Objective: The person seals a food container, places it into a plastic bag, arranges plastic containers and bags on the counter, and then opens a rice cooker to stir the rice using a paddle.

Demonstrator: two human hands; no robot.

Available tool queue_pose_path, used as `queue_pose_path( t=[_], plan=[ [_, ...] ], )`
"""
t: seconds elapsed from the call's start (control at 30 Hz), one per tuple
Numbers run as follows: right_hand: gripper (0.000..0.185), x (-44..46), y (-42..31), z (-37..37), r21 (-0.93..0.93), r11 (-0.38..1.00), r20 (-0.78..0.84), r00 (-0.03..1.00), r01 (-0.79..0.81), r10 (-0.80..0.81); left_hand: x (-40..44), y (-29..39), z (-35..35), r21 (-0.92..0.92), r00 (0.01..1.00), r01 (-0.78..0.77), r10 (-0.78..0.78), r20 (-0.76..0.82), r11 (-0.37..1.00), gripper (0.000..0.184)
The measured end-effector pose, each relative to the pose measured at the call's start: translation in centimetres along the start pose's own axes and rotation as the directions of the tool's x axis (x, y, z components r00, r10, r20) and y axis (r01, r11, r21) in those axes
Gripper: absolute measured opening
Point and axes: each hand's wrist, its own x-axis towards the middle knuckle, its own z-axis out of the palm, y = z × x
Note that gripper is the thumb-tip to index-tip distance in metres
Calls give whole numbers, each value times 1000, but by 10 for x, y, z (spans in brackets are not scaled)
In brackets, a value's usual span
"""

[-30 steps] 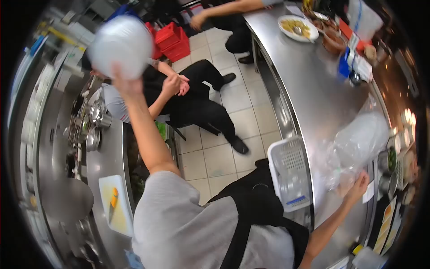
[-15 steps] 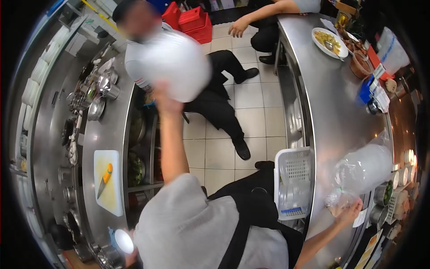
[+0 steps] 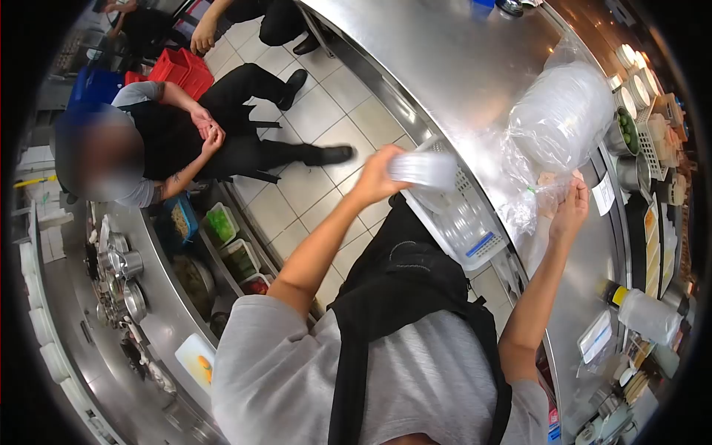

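My left hand [image 3: 380, 176] grips a short stack of clear plastic lids [image 3: 423, 170], blurred by motion, over the upper end of a white perforated basket [image 3: 475, 261]. Inside the basket lie more clear plastic pieces [image 3: 460, 219] and something blue. My right hand [image 3: 569, 208] pinches the gathered end of a clear plastic bag [image 3: 523, 200]. That bag lies on the steel counter and holds a large stack of round translucent plastic items [image 3: 564, 111].
A seated person [image 3: 178, 133] is at the upper left, a foot extending over the tiled floor [image 3: 311, 133]. Another person's hand [image 3: 204, 35] shows above. Red crates [image 3: 178, 70], a cutting board [image 3: 194, 356] and a bottle [image 3: 649, 315] are around.
My left hand has come down from raised near the seated person to the basket. The view has turned, and my right hand stays at the bag's end.
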Motion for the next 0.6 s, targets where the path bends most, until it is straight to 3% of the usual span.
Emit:
queue_pose_path(
  t=[0.03,0.17,0.23,0.33,0.37,0.4,0.47,0.5,0.53,0.57,0.6],
  plan=[
    [12,0,0,-1,-8,1000,-11,1000,1,-1,6,-12,17,32,992,-129,129,3,991,45],
    [12,-2,2,-6,-11,1000,-27,1000,15,-15,21,-34,53,162,957,-290,287,38,943,39],
    [14,-1,7,-16,-92,996,-2,1000,10,-10,25,-40,58,454,838,-523,337,430,721,40],
    [16,2,13,-24,-226,973,-34,997,57,-67,26,-48,83,508,812,-513,198,550,692,36],
    [16,-11,-8,-2,-460,859,-111,945,225,-307,30,-48,93,550,805,-478,92,585,685,36],
    [16,-30,-34,23,-669,663,-123,829,337,-546,37,-47,101,591,791,-447,-13,612,671,35],
    [15,-64,-48,35,-487,564,0,646,667,-764,42,-45,114,660,802,-423,-83,592,622,39],
    [17,-87,-44,34,-344,614,232,698,710,-677,41,-50,122,668,807,-405,-99,582,624,39],
    [20,-110,-34,36,-202,673,456,677,711,-578,40,-56,128,672,823,-370,-109,557,642,36],
    [22,-127,-30,47,-268,798,716,666,539,-209,40,-60,134,674,839,-337,-115,532,657,32],
    [17,-135,-21,68,-315,753,824,560,578,-86,40,-62,141,681,843,-327,-122,524,655,32]
  ],
)
